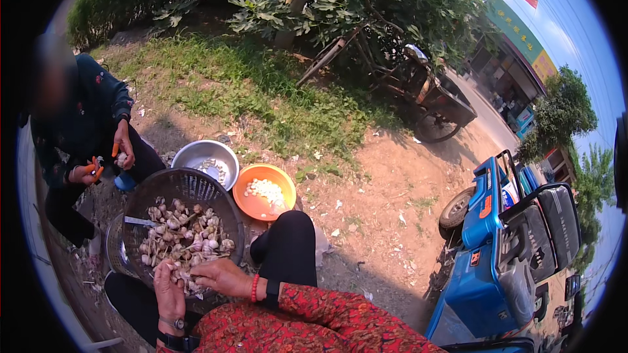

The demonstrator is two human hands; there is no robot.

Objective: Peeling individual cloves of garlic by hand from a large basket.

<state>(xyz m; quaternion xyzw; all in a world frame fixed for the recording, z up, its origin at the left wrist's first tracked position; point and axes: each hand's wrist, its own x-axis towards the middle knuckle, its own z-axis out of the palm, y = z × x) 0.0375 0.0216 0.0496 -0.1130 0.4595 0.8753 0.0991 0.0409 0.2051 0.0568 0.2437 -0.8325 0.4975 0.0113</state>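
A large dark woven plastic basket [189, 182] stands before my knees, with a heap of garlic bulbs [184, 230] in it, many with stalks and loose skin. At its near rim my left hand [169, 291], with a watch on the wrist, has its fingers closed around a pale piece of garlic [170, 266]. My right hand [223, 277], with red beads at the wrist, lies just beside it. Its curled fingertips touch garlic at the near side of the heap; whether they grip any is hidden. A flat metal strip or blade [140, 221] lies at the basket's left.
An orange basin [265, 170] and a metal basin [196, 148] hold peeled cloves beyond the basket. A seated person [93, 108] at left holds a garlic bulb [121, 159] and wears orange finger covers. A blue three-wheeled vehicle [478, 279] stands right; a cart [444, 100] stands behind.
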